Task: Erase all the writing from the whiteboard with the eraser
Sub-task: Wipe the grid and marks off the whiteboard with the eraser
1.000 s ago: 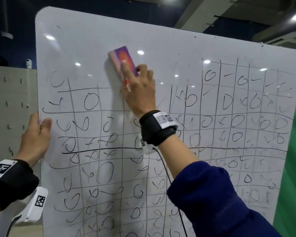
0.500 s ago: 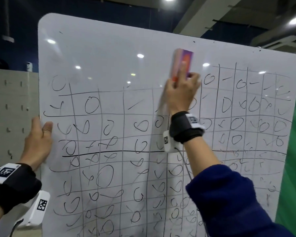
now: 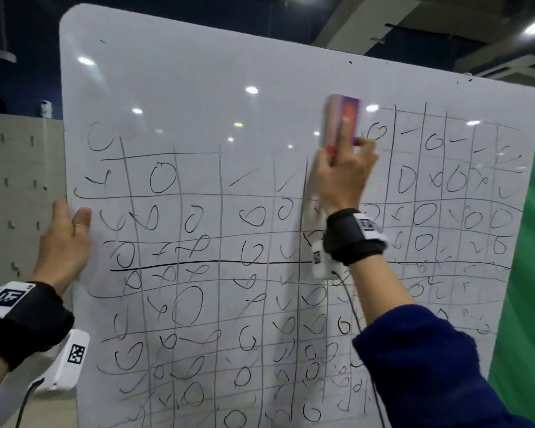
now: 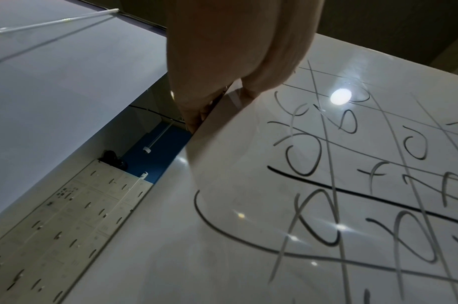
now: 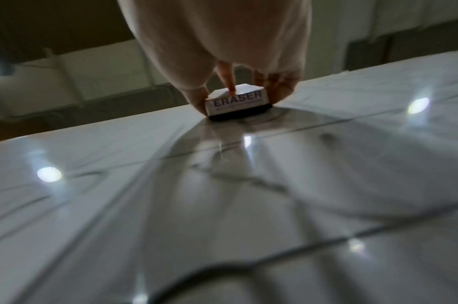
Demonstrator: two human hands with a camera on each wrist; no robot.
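A large whiteboard [image 3: 198,72] stands upright, covered with a hand-drawn grid of circles and ticks; its top band is wiped blank. My right hand [image 3: 343,177] grips a purple and orange eraser [image 3: 343,118] and presses it flat on the board at the upper right of the grid. In the right wrist view the eraser [image 5: 236,101] shows its "ERASER" label, with a dark felt pad touching the board [image 5: 222,205]. My left hand [image 3: 64,239] holds the board's left edge, thumb on the front. The left wrist view shows that hand [image 4: 222,82] pinching the board's edge [image 4: 196,144].
A green screen [image 3: 525,273] hangs just past the board's right edge. A pale pegboard wall [image 3: 16,186] stands behind the left edge. Ceiling lights reflect as bright spots on the glossy board. Writing fills the board's middle and lower parts.
My right hand has swept the eraser to the right along the top row of the grid, and marks there are gone. The left hand has stayed on the left edge.
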